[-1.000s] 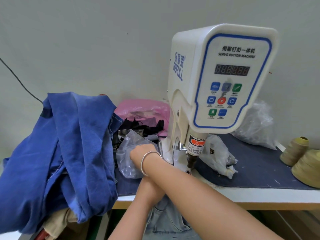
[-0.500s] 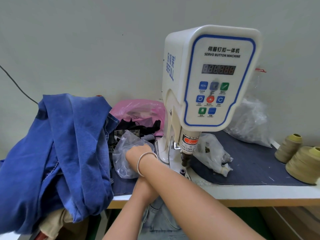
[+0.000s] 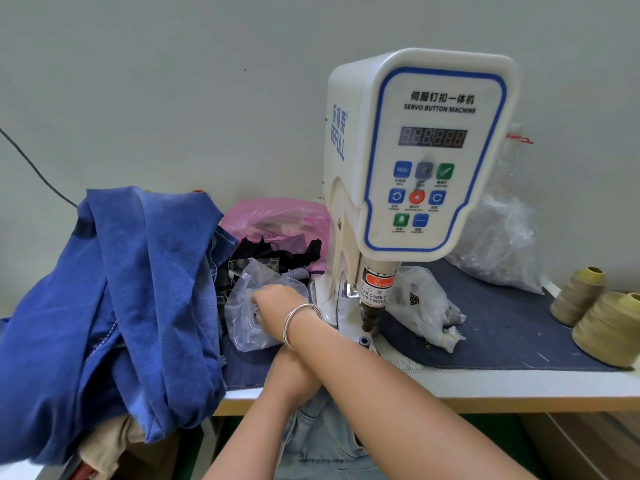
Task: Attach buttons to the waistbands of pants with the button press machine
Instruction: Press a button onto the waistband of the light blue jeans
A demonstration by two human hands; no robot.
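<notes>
The fingers of the right hand (image 3: 277, 303) are reaching down into a clear plastic bag (image 3: 256, 306) left of the machine, likely feeling for a button; they are curling out of sight behind the knuckles, so whether they are pinching anything I cannot tell. A silver bracelet (image 3: 298, 323) is sitting on that wrist. The right forearm is crossing over the left arm, and the left hand is hiding beneath it, so its grip cannot be told either. The bag is lying open-mouthed within easy reach, just beside the button press machine (image 3: 415, 161), whose plunger (image 3: 369, 317) is standing raised over a bare base. Pale denim pants (image 3: 322, 441) are lying in the lap below the table edge, not yet under the press. A heap of blue pants (image 3: 121, 306) is piling up at the left, apparently waiting or finished.
</notes>
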